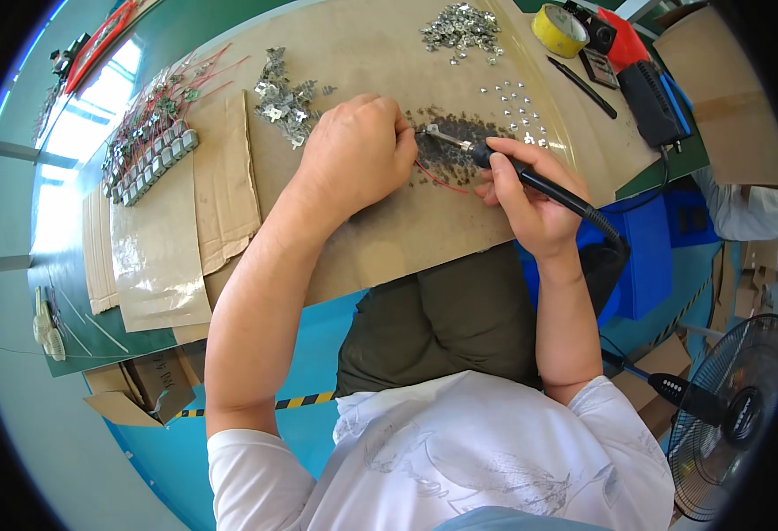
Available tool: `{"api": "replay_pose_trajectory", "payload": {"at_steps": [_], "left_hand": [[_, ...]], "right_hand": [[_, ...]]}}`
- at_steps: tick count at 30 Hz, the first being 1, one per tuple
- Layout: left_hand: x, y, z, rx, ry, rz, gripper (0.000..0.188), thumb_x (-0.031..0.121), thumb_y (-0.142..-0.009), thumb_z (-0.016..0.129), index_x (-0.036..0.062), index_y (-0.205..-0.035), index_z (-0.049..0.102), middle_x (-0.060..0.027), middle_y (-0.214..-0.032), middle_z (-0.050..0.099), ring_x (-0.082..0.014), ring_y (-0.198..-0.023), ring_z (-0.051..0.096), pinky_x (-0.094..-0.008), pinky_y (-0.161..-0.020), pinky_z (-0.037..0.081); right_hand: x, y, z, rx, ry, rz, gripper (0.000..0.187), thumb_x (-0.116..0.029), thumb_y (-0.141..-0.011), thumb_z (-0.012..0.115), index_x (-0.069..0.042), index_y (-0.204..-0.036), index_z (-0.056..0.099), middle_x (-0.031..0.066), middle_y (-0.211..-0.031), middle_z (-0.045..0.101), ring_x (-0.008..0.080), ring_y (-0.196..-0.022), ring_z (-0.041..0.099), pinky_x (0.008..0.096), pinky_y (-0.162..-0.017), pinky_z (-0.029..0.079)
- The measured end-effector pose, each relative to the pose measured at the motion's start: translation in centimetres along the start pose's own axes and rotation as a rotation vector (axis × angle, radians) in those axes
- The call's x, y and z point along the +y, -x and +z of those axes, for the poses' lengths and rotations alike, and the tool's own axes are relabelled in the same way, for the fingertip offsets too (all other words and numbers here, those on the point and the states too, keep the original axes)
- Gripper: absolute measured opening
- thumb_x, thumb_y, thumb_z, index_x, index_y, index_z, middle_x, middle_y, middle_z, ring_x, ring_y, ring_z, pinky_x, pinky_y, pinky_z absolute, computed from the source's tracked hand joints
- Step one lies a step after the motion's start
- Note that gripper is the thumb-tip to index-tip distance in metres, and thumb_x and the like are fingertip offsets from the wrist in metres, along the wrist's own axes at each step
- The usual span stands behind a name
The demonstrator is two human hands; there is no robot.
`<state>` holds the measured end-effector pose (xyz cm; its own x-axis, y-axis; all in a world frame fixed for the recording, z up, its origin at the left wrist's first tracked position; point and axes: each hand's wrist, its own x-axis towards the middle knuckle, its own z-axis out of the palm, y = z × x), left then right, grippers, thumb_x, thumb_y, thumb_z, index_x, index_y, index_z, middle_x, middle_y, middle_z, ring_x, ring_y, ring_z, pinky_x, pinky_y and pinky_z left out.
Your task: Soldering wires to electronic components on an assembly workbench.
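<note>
My right hand (544,212) is closed round the black handle of a soldering iron (548,188), whose metal tip points left toward my other hand. My left hand (358,150) has its fingers pinched together; what they grip is mostly hidden behind them. A thin red wire (440,182) trails from beside those fingers toward the right hand. The iron's tip is at or close to the left fingertips; contact is too small to tell. Beneath the iron, a dark scorched patch (460,164) marks the brown work surface (380,234).
Small metal clips (285,99) lie piled beyond my left hand, with another pile of metal parts (462,30) at the far side. Wired motor-like parts (152,164) stand in rows at left near cardboard (225,181). Yellow tape (559,31) and a black device (653,104) sit far right.
</note>
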<state>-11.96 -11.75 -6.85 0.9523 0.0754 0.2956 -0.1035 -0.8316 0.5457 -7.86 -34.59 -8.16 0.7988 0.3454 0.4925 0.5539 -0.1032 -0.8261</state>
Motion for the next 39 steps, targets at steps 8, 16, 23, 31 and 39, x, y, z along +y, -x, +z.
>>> {"api": "replay_pose_trajectory", "payload": {"at_steps": [8,16,23,31,39], "left_hand": [[0.26,-0.12,0.17,-0.006,-0.004,-0.020,0.015,0.013,-0.084,0.068,-0.0011,-0.084,0.071,-0.0203,-0.091,0.071,-0.0408,-0.087,0.069,-0.0483,-0.082,0.057],[0.40,-0.24,0.14,-0.013,-0.022,-0.032,0.015,0.013,-0.085,0.067,-0.0012,-0.084,0.071,-0.0209,-0.091,0.071,-0.0414,-0.088,0.070,-0.0488,-0.081,0.057],[0.52,-0.17,0.07,-0.016,-0.046,-0.021,0.016,0.014,-0.086,0.067,-0.0013,-0.085,0.071,-0.0213,-0.092,0.071,-0.0419,-0.088,0.070,-0.0490,-0.081,0.057],[0.47,-0.11,0.19,-0.018,-0.087,0.000,0.017,0.015,-0.088,0.066,-0.0012,-0.088,0.071,-0.0215,-0.093,0.071,-0.0421,-0.087,0.070,-0.0494,-0.081,0.057],[0.54,-0.01,0.34,0.002,-0.099,-0.011,0.015,0.015,-0.085,0.071,-0.0006,-0.087,0.070,-0.0187,-0.091,0.070,-0.0394,-0.088,0.068,-0.0467,-0.080,0.056]], "right_hand": [[0.16,0.06,-0.15,0.014,0.004,-0.010,0.015,-0.001,-0.089,0.076,0.002,-0.104,0.076,0.0054,-0.076,0.072,0.0079,-0.062,0.068,0.0204,-0.055,0.051],[0.14,-0.04,-0.18,0.010,0.004,-0.015,0.015,-0.001,-0.089,0.076,0.002,-0.103,0.076,0.0055,-0.077,0.072,0.0077,-0.062,0.068,0.0203,-0.055,0.050],[0.04,-0.16,-0.19,-0.004,0.017,-0.043,0.015,-0.001,-0.088,0.076,0.002,-0.103,0.076,0.0061,-0.078,0.072,0.0081,-0.062,0.066,0.0209,-0.056,0.049],[-0.04,-0.21,-0.27,-0.016,0.037,-0.052,0.016,-0.002,-0.088,0.077,0.002,-0.103,0.076,0.0066,-0.077,0.071,0.0081,-0.062,0.065,0.0214,-0.056,0.049],[-0.20,-0.17,-0.33,-0.024,0.032,-0.024,0.015,-0.001,-0.088,0.076,0.002,-0.102,0.076,0.0066,-0.077,0.071,0.0084,-0.062,0.066,0.0217,-0.056,0.049]]}}
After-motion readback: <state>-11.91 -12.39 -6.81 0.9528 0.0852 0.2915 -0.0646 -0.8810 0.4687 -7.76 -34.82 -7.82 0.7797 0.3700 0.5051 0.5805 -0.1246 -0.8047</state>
